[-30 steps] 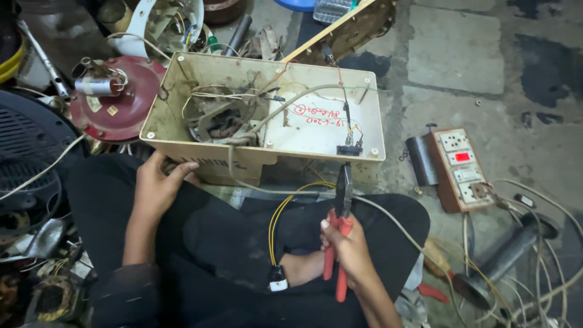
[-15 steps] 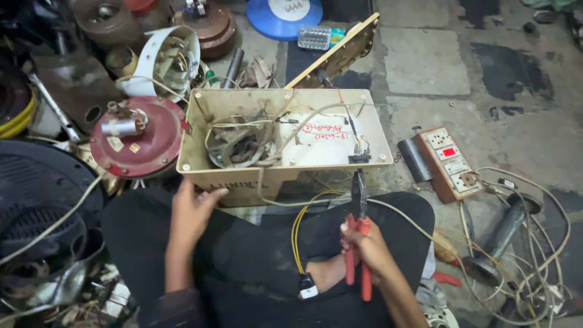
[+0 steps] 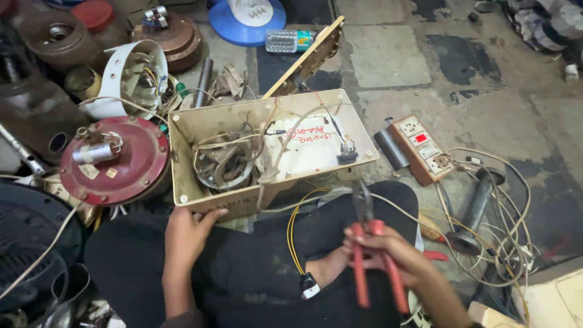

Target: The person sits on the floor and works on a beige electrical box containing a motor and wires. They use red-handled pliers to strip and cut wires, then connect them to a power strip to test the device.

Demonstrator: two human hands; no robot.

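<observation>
Red motor housing (image 3: 115,161) (dusty), socket board (image 3: 421,147), plastic bottle (image 3: 289,41).

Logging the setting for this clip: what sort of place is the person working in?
Probably an electrical repair workshop, worked from the floor. The left hand steadies an opened beige casing full of wiring, the right hand holds red-handled pliers, and a red fan motor housing lies beside it.
</observation>
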